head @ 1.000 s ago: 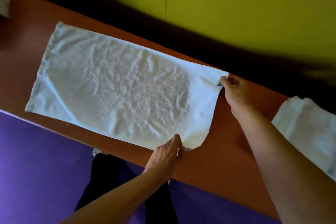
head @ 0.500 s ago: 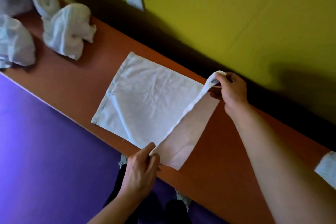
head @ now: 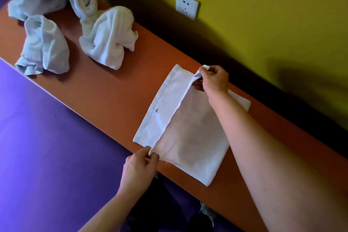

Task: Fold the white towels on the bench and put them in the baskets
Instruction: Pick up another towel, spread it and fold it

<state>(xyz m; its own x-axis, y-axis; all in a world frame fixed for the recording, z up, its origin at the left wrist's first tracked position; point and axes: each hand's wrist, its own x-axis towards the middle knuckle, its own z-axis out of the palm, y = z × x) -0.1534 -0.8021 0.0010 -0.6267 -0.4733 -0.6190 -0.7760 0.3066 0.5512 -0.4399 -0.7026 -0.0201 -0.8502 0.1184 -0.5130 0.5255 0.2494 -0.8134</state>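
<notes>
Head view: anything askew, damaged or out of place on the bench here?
Nothing damaged or spilled. The towel is mid-fold, its top layer pinched at two corners by the left hand and right hand. Crumpled towels lie unfolded further along the bench. No baskets are in view.

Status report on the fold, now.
Left hand pinches near corner, right hand pinches far corner. Towel half folded on bench. Nothing in the way.

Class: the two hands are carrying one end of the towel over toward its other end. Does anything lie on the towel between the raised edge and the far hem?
Nothing visible does. The left hand and right hand pinch the raised edge of the towel; the strip up to the hem is bare. The crumpled towels lie apart on the bench.
</notes>
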